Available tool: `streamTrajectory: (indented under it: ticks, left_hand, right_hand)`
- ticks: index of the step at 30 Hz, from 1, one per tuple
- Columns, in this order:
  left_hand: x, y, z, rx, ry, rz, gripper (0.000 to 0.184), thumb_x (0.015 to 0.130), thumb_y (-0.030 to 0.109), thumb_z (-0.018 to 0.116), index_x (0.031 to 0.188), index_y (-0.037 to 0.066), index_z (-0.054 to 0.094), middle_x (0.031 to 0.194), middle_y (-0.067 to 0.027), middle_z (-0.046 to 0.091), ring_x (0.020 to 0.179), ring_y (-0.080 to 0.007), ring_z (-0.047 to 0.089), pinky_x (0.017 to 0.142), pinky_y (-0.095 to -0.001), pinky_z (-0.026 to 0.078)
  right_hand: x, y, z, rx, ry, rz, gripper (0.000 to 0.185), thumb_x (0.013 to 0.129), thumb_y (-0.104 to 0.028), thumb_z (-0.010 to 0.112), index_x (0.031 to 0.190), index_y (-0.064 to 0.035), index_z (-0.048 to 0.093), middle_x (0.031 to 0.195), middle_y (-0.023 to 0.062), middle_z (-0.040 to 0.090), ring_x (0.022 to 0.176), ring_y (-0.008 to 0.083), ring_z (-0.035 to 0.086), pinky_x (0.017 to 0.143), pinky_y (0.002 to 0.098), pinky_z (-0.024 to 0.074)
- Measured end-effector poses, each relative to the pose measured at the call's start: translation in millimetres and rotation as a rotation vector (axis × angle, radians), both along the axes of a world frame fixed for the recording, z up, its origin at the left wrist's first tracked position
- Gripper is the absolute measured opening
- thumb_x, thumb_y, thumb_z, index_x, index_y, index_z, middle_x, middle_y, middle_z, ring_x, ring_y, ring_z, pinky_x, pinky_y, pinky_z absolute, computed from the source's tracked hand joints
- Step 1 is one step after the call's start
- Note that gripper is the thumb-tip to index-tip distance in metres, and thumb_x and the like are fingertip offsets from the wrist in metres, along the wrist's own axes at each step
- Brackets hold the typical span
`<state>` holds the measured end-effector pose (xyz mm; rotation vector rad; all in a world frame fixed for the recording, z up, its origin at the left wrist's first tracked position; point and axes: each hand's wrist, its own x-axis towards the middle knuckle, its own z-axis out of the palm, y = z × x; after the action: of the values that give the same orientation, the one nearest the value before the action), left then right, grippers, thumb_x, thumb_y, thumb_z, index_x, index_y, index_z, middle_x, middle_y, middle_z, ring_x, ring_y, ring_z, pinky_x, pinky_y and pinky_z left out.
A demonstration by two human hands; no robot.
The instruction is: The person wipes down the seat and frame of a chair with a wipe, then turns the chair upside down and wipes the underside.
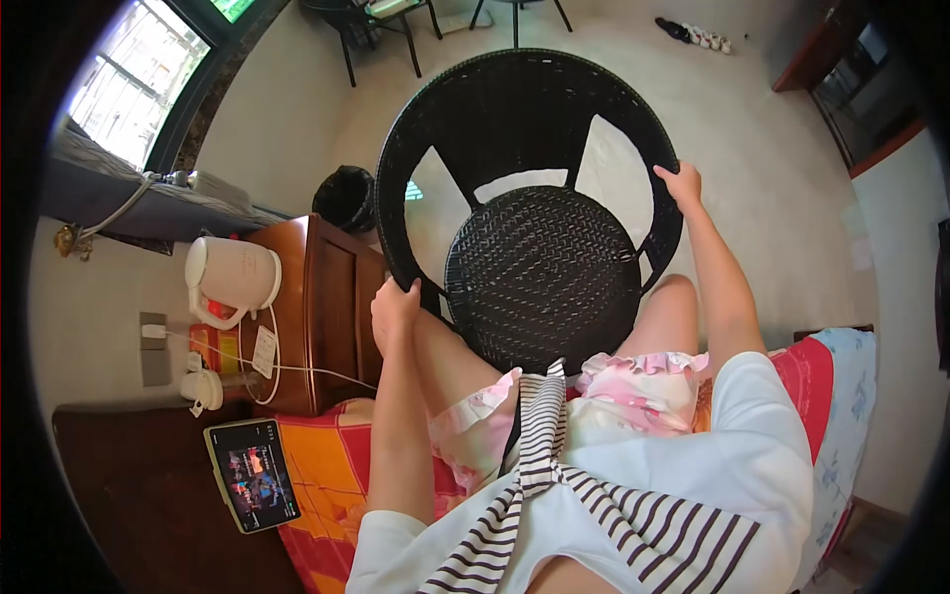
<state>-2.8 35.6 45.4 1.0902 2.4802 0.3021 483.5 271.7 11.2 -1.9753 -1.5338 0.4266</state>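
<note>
A black woven chair [542, 272] with a round seat and a curved back stands between the person's legs, its seat close to the lap. My left hand [395, 315] is closed around the left end of the chair's rim, beside the left knee. On the right side, my right hand [681, 186] grips the rim higher up, with the thumb over its edge. Large openings in the backrest show the pale floor behind it. The chair's legs are hidden under the seat.
On the left a wooden nightstand [332, 317] bears a white kettle [236, 274]. A tablet [253, 475] lies on the orange and red bed cover [322, 475]. Behind the nightstand is a black bin [345, 198]. Shoes [693, 36] and another chair [381, 22] are farther back.
</note>
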Motion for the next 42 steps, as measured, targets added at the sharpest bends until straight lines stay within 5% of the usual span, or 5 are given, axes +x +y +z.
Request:
streamTrajectory:
  ticks: [8, 12, 20, 30, 42]
  left_hand:
    - [-31, 9, -58, 0.043, 0.082, -0.078, 0.041, 0.073, 0.036, 0.066, 0.095, 0.002, 0.061, 0.101, -0.0177, 0.064, 0.099, -0.0345, 0.059, 0.086, -0.0415, 0.046]
    - [-6, 4, -31, 0.379, -0.233, -0.058, 0.053, 0.079, 0.032, 0.064, 0.122, 0.003, 0.05, 0.108, -0.0154, 0.063, 0.106, -0.0289, 0.058, 0.093, -0.0364, 0.043]
    - [16, -54, 80, 1.224, -2.432, -0.025, 0.098, 0.075, 0.051, 0.069, 0.142, 0.003, 0.015, 0.14, -0.0239, 0.027, 0.129, -0.04, 0.029, 0.108, -0.0534, 0.026]
    - [5, -33, 20, 0.518, -2.123, 0.457, 0.016, 0.086, 0.007, 0.056, 0.095, -0.006, 0.057, 0.092, -0.0154, 0.064, 0.08, -0.0259, 0.065, 0.068, -0.0365, 0.058]
    - [67, -125, -60, 0.614, -2.357, 0.141, 0.037, 0.092, 0.022, 0.044, 0.115, -0.005, 0.055, 0.114, -0.0206, 0.06, 0.104, -0.0325, 0.059, 0.095, -0.0451, 0.044]
  right_hand:
    - [-72, 11, 145, 0.292, -0.222, 0.103, 0.031, 0.065, -0.034, 0.073, 0.082, -0.0072, 0.068, 0.073, 0.0171, 0.064, 0.073, 0.0351, 0.062, 0.065, 0.0444, 0.0469]
    - [-128, -45, 253, 0.557, -0.304, 0.246, 0.021, 0.069, -0.025, 0.069, 0.079, -0.0071, 0.065, 0.075, 0.013, 0.063, 0.074, 0.0354, 0.06, 0.064, 0.0448, 0.0461]
    - [-136, -223, 318, 1.101, -0.63, 0.709, 0.037, 0.054, -0.007, 0.07, 0.09, -0.0085, 0.064, 0.07, 0.0036, 0.056, 0.063, 0.0225, 0.055, 0.051, 0.033, 0.0429]
    - [-139, -322, 305, 1.349, -1.029, 0.9, 0.021, 0.058, -0.013, 0.06, 0.075, -0.0024, 0.062, 0.075, 0.0018, 0.05, 0.064, 0.0132, 0.05, 0.051, 0.0257, 0.0366]
    - [-125, -396, 244, 1.257, -1.019, 1.124, 0.015, 0.065, -0.011, 0.061, 0.076, -0.0012, 0.061, 0.065, 0.0001, 0.045, 0.059, 0.0116, 0.049, 0.047, 0.0217, 0.0322]
